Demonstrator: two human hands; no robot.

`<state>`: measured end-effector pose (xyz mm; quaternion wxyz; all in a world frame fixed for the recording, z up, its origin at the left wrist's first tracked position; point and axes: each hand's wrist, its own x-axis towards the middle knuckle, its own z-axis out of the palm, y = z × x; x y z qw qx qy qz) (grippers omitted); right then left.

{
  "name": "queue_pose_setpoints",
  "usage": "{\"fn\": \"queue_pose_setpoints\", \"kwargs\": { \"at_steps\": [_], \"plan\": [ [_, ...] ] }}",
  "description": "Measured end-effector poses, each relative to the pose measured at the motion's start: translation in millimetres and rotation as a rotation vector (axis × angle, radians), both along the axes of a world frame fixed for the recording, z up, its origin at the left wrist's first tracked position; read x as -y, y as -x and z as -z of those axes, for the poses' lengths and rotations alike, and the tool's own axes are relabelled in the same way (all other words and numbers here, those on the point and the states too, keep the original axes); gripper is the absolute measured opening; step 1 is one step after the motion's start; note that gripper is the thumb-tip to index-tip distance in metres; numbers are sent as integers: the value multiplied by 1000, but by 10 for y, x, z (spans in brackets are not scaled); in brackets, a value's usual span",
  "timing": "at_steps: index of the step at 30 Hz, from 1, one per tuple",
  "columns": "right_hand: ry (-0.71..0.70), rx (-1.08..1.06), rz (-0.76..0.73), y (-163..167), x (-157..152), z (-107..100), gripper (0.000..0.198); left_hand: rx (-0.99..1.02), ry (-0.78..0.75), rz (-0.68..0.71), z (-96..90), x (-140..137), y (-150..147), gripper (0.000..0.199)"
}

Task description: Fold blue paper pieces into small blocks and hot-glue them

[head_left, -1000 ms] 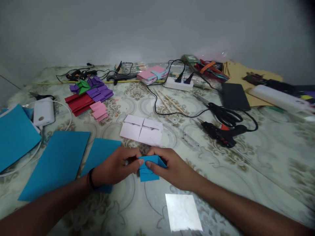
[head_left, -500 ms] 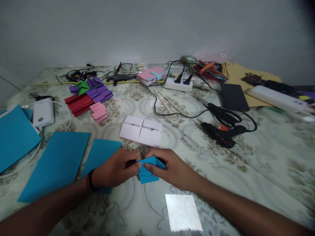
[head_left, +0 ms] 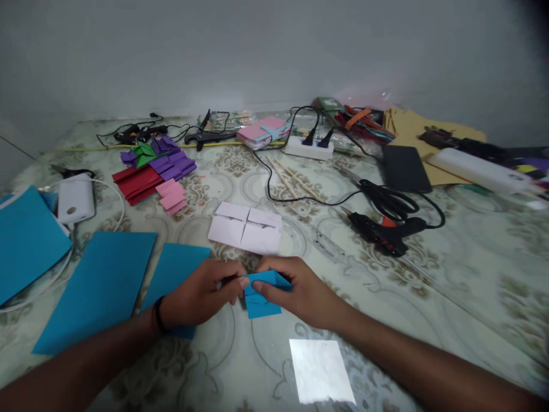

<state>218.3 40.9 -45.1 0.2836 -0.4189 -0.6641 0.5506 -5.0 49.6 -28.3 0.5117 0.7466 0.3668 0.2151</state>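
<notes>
A small piece of folded blue paper is held between my two hands, above the patterned tablecloth. My right hand pinches it from the right, thumb on its face and fingers behind. At its upper left corner, my left hand grips the edge between thumb and forefinger; a dark band circles that wrist. Just beyond the hands lies a folded white paper. Larger blue sheets lie to the left, one partly under my left forearm. A pale square shows on the tabletop near me.
On the right are a glue gun, black scissors and a dark flat box. A power strip with cables stands at the back. Folded purple, red and pink paper lie back left, near a white power bank.
The folded blue paper has shifted slightly right with my right hand. My left fingers have moved a little along its left edge. Other things stay put.
</notes>
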Motion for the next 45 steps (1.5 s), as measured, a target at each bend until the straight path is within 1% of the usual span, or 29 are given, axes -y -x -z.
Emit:
{"fn": "queue_pose_setpoints", "kwargs": {
  "at_steps": [4,6,11,15,19,22,26,31,33,37,41,45],
  "plan": [
    [43,-29,15,3,-19,-20,23,44,72,-57,19,13,7,30],
    [45,-31,9,7,-27,-31,24,67,79,-76,22,15,13,30],
    [15,-32,-9,10,-19,-28,20,23,67,-49,13,19,17,30],
    [30,-34,-13,6,-16,-32,19,9,88,-49,14,27,11,30],
    [16,-6,12,6,-15,-41,24,46,108,-89,22,23,-2,29],
    [6,9,24,11,-9,-45,29,15,127,-99,18,16,-12,28],
    [-2,22,35,21,-10,-45,28,-87,72,-64,-5,19,-10,26],
    [19,-16,-10,19,-10,-46,26,-101,11,-45,-13,24,4,25],
    [-3,-13,-35,14,-9,-54,25,-106,-12,-22,-5,20,9,25],
    [-91,25,-80,8,-9,-64,19,-109,-71,9,5,14,16,26],
    [-150,40,-97,8,-15,-73,17,-100,-64,29,3,16,12,28],
    [-196,21,-165,9,-18,-85,19,-123,-76,51,11,20,1,28]
  ]
}}
